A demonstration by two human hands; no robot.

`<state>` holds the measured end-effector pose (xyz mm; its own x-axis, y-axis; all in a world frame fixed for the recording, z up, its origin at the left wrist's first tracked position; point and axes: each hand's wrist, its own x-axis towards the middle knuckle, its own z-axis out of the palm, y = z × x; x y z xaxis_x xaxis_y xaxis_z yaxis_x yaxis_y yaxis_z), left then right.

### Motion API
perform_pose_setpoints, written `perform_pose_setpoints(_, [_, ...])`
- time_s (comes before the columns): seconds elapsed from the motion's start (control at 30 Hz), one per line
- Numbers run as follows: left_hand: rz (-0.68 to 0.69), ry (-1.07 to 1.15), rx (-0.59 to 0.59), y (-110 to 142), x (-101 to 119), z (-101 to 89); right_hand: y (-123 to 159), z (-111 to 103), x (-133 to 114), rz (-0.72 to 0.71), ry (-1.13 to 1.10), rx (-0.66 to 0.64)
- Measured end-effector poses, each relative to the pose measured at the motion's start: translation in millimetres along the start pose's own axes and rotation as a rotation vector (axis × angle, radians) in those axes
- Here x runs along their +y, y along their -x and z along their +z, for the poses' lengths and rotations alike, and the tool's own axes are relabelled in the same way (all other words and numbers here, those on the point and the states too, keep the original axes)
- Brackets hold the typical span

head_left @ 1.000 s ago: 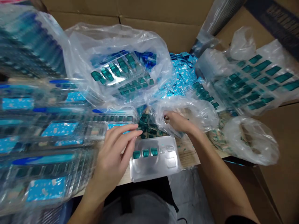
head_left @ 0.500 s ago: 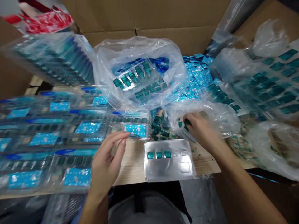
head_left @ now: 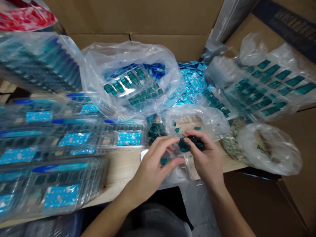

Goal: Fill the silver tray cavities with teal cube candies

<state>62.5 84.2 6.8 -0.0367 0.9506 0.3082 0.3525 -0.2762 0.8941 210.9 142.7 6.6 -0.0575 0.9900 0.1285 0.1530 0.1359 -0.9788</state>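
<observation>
Right hand (head_left: 207,156) grips dark teal pieces (head_left: 190,144); left hand (head_left: 154,166) beside them, loosely spread over clear tray (head_left: 176,177). Plastic bag (head_left: 212,120) behind; clear packs (head_left: 123,127) on bench (head_left: 124,164).

Clock centred on tray (head_left: 174,178), on table (head_left: 120,169) | 9 to 10 o'clock: packs (head_left: 85,133) in rows | 11: large bag (head_left: 91,67), smaller trays (head_left: 127,81) inside | 1: small bag (head_left: 214,116), pieces (head_left: 177,130) inside, sachets (head_left: 191,80) behind it | 2: wrapped trays (head_left: 265,89) | 3: another bag (head_left: 290,156) | 12, at back: cardboard (head_left: 170,19)
</observation>
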Motion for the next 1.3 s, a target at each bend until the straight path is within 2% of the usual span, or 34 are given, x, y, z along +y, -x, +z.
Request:
perform_pose_setpoints(0.13, [0.001, 0.061, 0.030, -0.4, 4.1, 2.5, 15.0, -3.4, -12.7, -0.009, -0.018, -0.112])
perform_pose_setpoints(0.3, [-0.068, 0.186, 0.037, 4.8, 5.6, -5.4, 22.5, -3.6, 0.0, 0.158, -0.245, -0.249])
perform_pose_setpoints(0.37, [-0.043, 0.112, 0.058, 8.8, 6.0, -6.6, 24.1, -0.4, 1.3, 0.161, -0.242, -0.262])
perform_pose_setpoints(0.53, [0.194, -0.274, 0.077, 15.2, 7.8, -7.5, 25.0, 6.6, -8.1, 0.156, -0.176, -0.243])
perform_pose_setpoints(0.67, [0.173, -0.316, 0.085, 14.3, 7.0, -7.7, 27.7, 5.8, -13.3, 0.077, -0.122, -0.259])
perform_pose_setpoints(0.77, [0.123, -0.250, 0.107, 17.6, 5.1, -7.1, 31.0, 6.0, -14.2, 0.077, -0.124, -0.252])
perform_pose_setpoints(0.87, [0.015, -0.124, 0.182, 23.8, 3.9, -7.5, 32.4, 8.5, -14.8, 0.166, -0.249, -0.250])
perform_pose_setpoints(0.97, [-0.215, 0.197, 0.281, 25.6, 4.0, -10.9, 31.0, 9.6, -15.8, 0.398, -0.560, -0.242])
perform_pose_setpoints(1.03, [-0.354, 0.456, 0.270, 23.2, 4.4, -14.5, 29.5, 7.9, -16.0, 0.535, -0.727, -0.229])
perform_pose_setpoints(1.1, [-0.427, 0.672, 0.231, 20.2, 4.9, -18.0, 29.1, 4.8, -15.0, 0.601, -0.800, -0.240])
perform_pose_setpoints(1.2, [-0.473, 0.845, 0.171, 20.3, 5.7, -20.3, 33.3, 0.0, -13.1, 0.551, -0.773, -0.323])
perform_pose_setpoints(1.23, [-0.478, 0.859, 0.154, 22.3, 6.0, -20.2, 36.3, -1.5, -13.0, 0.480, -0.700, -0.343])
perform_pose_setpoints(1.3, [-0.478, 0.833, 0.125, 29.4, 7.1, -18.7, 44.7, -4.4, -13.9, 0.251, -0.447, -0.357])
